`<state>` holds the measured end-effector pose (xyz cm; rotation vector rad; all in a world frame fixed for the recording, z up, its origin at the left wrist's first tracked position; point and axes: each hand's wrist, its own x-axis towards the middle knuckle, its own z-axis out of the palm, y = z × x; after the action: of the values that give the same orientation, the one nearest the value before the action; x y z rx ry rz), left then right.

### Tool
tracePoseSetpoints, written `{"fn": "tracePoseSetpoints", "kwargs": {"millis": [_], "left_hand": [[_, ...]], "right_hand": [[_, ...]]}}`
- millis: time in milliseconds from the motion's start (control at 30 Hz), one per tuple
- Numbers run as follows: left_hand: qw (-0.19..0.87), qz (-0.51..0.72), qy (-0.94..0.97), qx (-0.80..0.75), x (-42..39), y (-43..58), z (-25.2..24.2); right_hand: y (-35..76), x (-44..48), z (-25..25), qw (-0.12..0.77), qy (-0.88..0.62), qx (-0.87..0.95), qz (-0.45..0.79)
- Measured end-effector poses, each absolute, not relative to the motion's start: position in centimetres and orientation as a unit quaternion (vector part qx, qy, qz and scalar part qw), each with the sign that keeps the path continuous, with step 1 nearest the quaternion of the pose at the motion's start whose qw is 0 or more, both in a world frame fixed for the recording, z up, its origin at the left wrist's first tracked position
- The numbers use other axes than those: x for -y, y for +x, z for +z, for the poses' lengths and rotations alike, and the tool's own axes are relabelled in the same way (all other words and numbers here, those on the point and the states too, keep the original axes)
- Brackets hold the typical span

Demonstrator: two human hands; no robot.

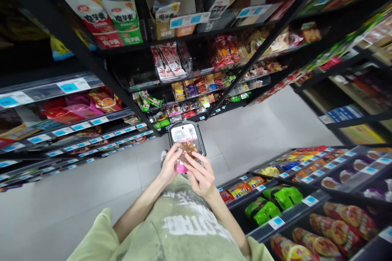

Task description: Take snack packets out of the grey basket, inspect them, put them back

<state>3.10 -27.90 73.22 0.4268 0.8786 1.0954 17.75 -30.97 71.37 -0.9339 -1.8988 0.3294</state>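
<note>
From here I've got left hand (171, 166) and right hand (200, 174) pinching the snack packet (189, 145) over the black basket (201, 140)! Picked up, seemingly unopened, not yet set down.

On my feed I've got bright green bags (262, 211) lower right, red-and-white pouches (168, 62) up front, grey floor tiles (245, 124) between.

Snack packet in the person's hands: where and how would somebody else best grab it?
Probably pinch the snack packet by its flat-looking white header, coming from the far side. That end points away from the person and is free of fingers; the left hand and right hand hold the nearer part.
</note>
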Motion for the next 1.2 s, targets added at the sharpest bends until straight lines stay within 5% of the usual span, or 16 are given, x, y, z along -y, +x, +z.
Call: {"fn": "tracePoseSetpoints", "kwargs": {"millis": [567, 733, 1000, 1200], "left_hand": [[0.723, 0.515, 0.207, -0.412, 26.5, 2.5, 72.1], [0.718, 0.508, 0.287, -0.380, 25.7, 2.1, 71.3], [0.530, 0.514, 0.475, -0.478, 22.7, 1.6, 71.0], [0.594, 0.450, 0.432, -0.508, 20.9, 0.6, 68.4]], "right_hand": [[16.9, 29.2, 71.2, 0.476, -0.404, 0.772, 0.119], [16.4, 28.4, 70.4, 0.549, -0.445, 0.694, 0.138], [14.2, 25.1, 69.8, 0.631, -0.571, 0.312, 0.422], [12.4, 22.9, 67.0, 0.619, -0.564, 0.185, 0.514]]}}
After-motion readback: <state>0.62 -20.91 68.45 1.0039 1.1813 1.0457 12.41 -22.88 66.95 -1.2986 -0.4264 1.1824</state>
